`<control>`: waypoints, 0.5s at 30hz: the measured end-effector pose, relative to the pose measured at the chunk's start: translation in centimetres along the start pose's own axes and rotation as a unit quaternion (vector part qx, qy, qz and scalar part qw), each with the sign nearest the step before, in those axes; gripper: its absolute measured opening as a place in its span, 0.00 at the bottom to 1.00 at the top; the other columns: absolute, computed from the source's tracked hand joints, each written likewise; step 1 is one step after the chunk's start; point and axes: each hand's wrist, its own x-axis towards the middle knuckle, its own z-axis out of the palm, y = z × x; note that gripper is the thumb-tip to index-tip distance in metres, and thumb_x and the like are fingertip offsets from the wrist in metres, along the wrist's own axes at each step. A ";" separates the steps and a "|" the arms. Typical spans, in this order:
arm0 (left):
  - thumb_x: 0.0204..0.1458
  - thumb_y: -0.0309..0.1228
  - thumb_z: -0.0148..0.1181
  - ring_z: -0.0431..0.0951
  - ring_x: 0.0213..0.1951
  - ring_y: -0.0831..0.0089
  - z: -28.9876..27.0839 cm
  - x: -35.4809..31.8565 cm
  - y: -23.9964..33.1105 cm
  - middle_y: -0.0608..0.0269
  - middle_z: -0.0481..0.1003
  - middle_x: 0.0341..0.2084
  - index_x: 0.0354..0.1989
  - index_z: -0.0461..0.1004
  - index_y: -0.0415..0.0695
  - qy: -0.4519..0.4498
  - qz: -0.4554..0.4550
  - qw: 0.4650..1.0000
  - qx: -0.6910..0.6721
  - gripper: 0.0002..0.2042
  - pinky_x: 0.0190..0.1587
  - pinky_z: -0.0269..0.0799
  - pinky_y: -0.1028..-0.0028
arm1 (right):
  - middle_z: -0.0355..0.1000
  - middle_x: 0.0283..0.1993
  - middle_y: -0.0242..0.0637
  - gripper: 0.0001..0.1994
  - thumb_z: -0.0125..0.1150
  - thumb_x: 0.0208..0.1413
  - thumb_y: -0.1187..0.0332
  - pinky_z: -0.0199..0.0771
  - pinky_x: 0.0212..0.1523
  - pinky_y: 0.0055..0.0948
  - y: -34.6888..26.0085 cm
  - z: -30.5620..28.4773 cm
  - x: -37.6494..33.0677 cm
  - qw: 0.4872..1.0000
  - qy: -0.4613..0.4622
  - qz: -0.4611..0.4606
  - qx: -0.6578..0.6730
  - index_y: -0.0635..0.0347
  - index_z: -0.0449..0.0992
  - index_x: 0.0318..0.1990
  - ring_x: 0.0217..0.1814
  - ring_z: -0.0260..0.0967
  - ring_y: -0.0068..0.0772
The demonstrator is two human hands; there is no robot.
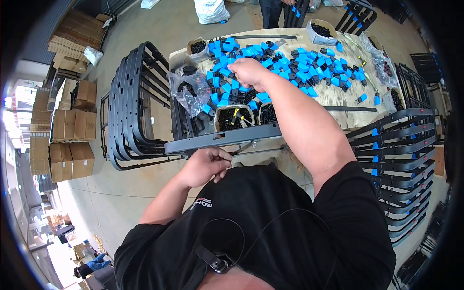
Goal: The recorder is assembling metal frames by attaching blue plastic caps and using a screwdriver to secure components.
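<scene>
My right hand (247,72) is stretched out over the wooden table (338,104) and rests in a heap of blue and black plastic parts (290,65), fingers closed around one blue piece. My left hand (208,166) is curled into a loose fist just below a dark grey metal frame (222,137) that lies across the table's near edge; whether it holds something small is hidden. Small tubs of black screws (231,118) stand behind the frame.
A stack of black metal frames (128,106) leans on the floor to the left, another stack with blue end caps (396,159) on the right. Clear bags of black parts (191,89) lie on the table. Cardboard boxes (72,125) line the left wall. Another person's legs (270,12) stand beyond the table.
</scene>
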 end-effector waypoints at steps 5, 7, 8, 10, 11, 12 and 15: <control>0.62 0.24 0.58 0.76 0.24 0.79 0.3 -2.4 8.6 0.65 0.77 0.26 0.42 0.77 0.35 0.043 0.185 0.981 0.050 0.05 0.26 0.72 0.79 | 0.64 0.27 0.27 0.14 0.54 0.68 0.55 0.60 0.28 0.28 -0.3 -0.1 -0.4 0.988 -0.112 0.027 0.104 0.53 0.71 0.34 0.28 0.59 0.23; 0.62 0.26 0.58 0.77 0.25 0.78 -0.7 1.0 11.7 0.64 0.77 0.26 0.43 0.77 0.34 0.125 0.229 0.960 0.103 0.08 0.28 0.73 0.77 | 0.67 0.28 0.26 0.16 0.52 0.69 0.52 0.61 0.30 0.28 -1.0 0.0 -1.0 0.964 -0.148 0.095 0.198 0.53 0.73 0.37 0.28 0.61 0.24; 0.62 0.27 0.58 0.76 0.25 0.77 -0.7 2.9 13.2 0.63 0.76 0.25 0.44 0.76 0.32 0.172 0.246 0.944 0.138 0.09 0.31 0.73 0.76 | 0.67 0.28 0.26 0.16 0.52 0.69 0.52 0.61 0.30 0.28 -1.5 -0.1 -1.3 0.965 -0.149 0.092 0.197 0.53 0.73 0.37 0.28 0.61 0.24; 0.62 0.28 0.58 0.79 0.30 0.76 -0.6 5.8 15.5 0.61 0.78 0.28 0.48 0.76 0.30 0.183 0.248 0.934 0.184 0.12 0.35 0.76 0.76 | 0.69 0.27 0.26 0.20 0.47 0.70 0.47 0.64 0.32 0.29 -2.1 -0.2 -2.0 0.938 -0.195 0.098 0.270 0.52 0.76 0.38 0.29 0.66 0.25; 0.62 0.28 0.58 0.79 0.30 0.76 -0.6 7.3 15.8 0.61 0.78 0.28 0.48 0.76 0.30 0.184 0.248 0.933 0.185 0.12 0.35 0.76 0.76 | 0.71 0.27 0.26 0.23 0.42 0.70 0.45 0.66 0.35 0.31 -2.1 -0.4 -2.1 0.931 -0.227 0.067 0.277 0.52 0.77 0.38 0.30 0.69 0.26; 0.63 0.29 0.58 0.80 0.32 0.75 -0.8 9.0 15.6 0.60 0.79 0.31 0.50 0.76 0.30 0.175 0.253 0.941 0.140 0.14 0.38 0.77 0.75 | 0.71 0.27 0.26 0.23 0.42 0.70 0.45 0.66 0.35 0.31 -2.1 -0.4 -2.0 0.931 -0.228 0.067 0.278 0.52 0.77 0.38 0.30 0.69 0.26; 0.63 0.31 0.58 0.82 0.34 0.73 -1.4 11.1 15.5 0.56 0.81 0.35 0.51 0.76 0.30 0.187 0.286 0.930 0.137 0.15 0.39 0.79 0.73 | 0.70 0.29 0.31 0.19 0.42 0.72 0.53 0.66 0.25 0.26 -2.3 -1.2 -2.0 0.917 -0.187 0.028 0.352 0.55 0.73 0.35 0.27 0.67 0.26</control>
